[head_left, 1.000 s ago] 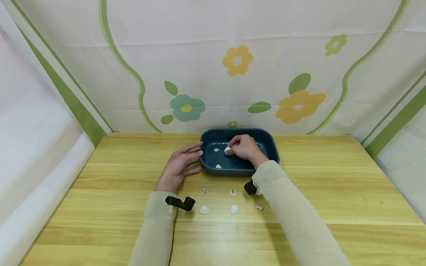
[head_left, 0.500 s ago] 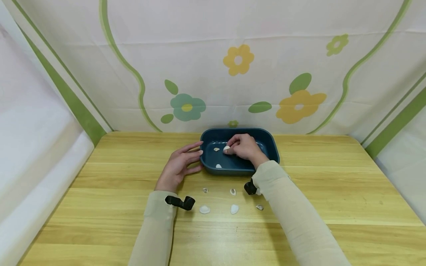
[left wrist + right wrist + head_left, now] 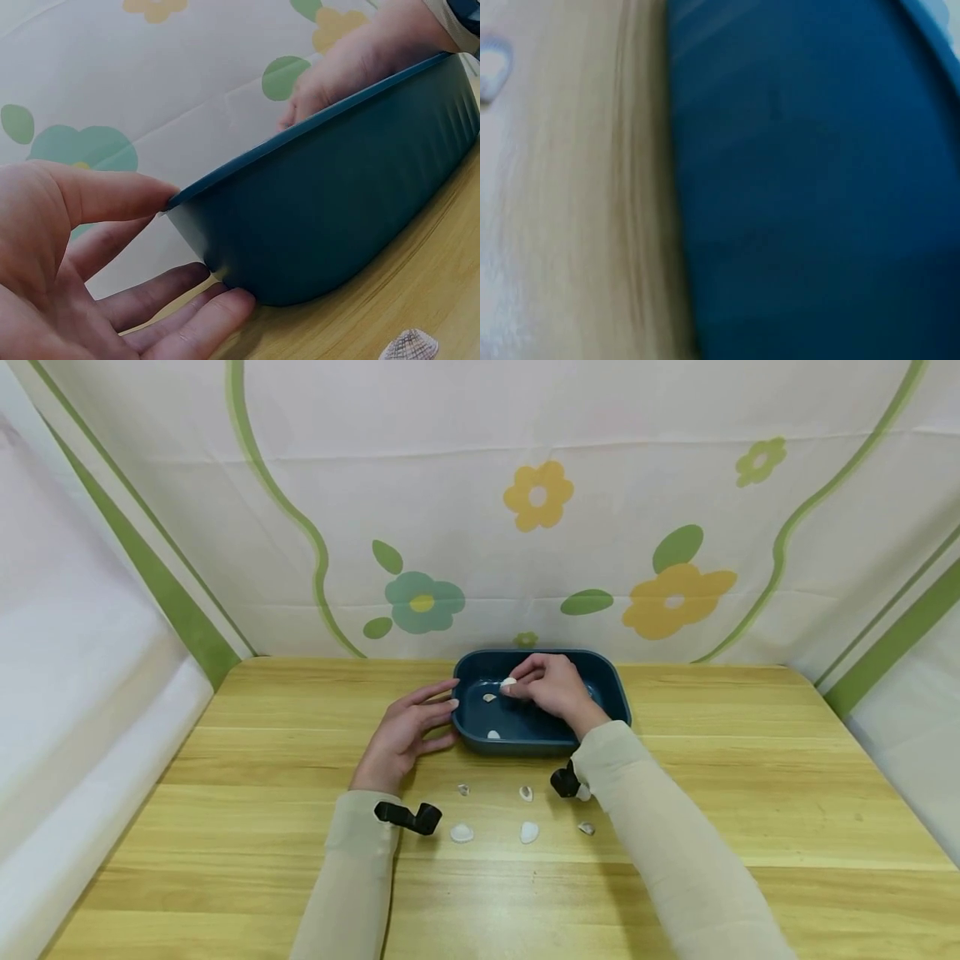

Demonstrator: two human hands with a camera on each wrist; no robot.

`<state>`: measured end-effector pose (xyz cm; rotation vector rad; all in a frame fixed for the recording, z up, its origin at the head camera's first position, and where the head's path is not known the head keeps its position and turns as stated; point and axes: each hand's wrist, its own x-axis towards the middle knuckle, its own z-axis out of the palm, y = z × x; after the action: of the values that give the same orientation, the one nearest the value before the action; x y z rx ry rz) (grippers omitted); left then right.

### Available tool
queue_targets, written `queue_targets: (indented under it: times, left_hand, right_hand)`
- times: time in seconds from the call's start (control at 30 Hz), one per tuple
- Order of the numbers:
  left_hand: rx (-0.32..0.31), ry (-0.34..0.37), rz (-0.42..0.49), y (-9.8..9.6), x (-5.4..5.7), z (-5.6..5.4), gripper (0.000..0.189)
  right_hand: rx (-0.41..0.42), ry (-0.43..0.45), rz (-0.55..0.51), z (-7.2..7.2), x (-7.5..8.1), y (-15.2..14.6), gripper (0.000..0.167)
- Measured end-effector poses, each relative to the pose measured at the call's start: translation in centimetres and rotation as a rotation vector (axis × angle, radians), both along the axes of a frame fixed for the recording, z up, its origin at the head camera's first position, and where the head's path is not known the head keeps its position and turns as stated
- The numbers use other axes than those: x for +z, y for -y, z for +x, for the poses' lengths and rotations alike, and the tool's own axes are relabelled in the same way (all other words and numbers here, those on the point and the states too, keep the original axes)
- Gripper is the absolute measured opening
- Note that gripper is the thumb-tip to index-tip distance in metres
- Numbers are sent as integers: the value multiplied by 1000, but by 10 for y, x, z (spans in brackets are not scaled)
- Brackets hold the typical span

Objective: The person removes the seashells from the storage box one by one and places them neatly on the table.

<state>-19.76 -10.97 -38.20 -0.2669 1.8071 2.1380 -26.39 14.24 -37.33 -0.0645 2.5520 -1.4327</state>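
Observation:
A dark blue rectangular basin (image 3: 517,748) stands at the back of the wooden table. Inside it, my right hand (image 3: 557,687) pinches a white seashell (image 3: 508,682) between thumb and fingers. Two more shells lie on the basin floor, a small tan shell (image 3: 489,698) and a white shell (image 3: 493,735) by the front wall. With fingers extended, my left hand (image 3: 405,731) touches the basin's left end; in the left wrist view the thumb meets the rim and other fingertips rest against the wall. The right wrist view holds only the blurred basin wall (image 3: 802,180), table and part of one shell.
In front of the basin lie several shells: a small shell (image 3: 463,790), a brownish shell (image 3: 527,793), a white ribbed shell (image 3: 461,833), a white shell (image 3: 529,832) and a grey shell (image 3: 587,828). A flowered curtain (image 3: 480,527) hangs close behind the basin.
Over the last half second my right hand has moved a little toward the back of the basin, carrying the white seashell with it. My left hand has stayed at the basin's left end.

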Motion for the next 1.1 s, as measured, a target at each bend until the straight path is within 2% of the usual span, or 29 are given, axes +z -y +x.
queue_targets:
  times: [0.13,0.27,0.47,0.63,0.8,1.1]
  left_hand:
    - [-2,-8,6,-2,-1,0,48]
    - [1,-13,12,-2,-1,1,47]
    - [3,-11,12,-2,-1,1,45]
    - [9,-14,10,0,-1,1,45]
    - [8,-15,6,-1,-1,2,45]
    - [8,-18,2,-1,0,2,45]
  right_hand:
    - [-25,-47,-40,1,7,0,28]
    - [-38,-96,-84,5,21,2,30]
    - [-38,-155,-152,18,44,1,31]
    - [-10,-209,-167,33,55,-2,29]
    - [1,-257,-228,52,55,-9,27]
    - [26,-253,-299,84,43,-16,26]
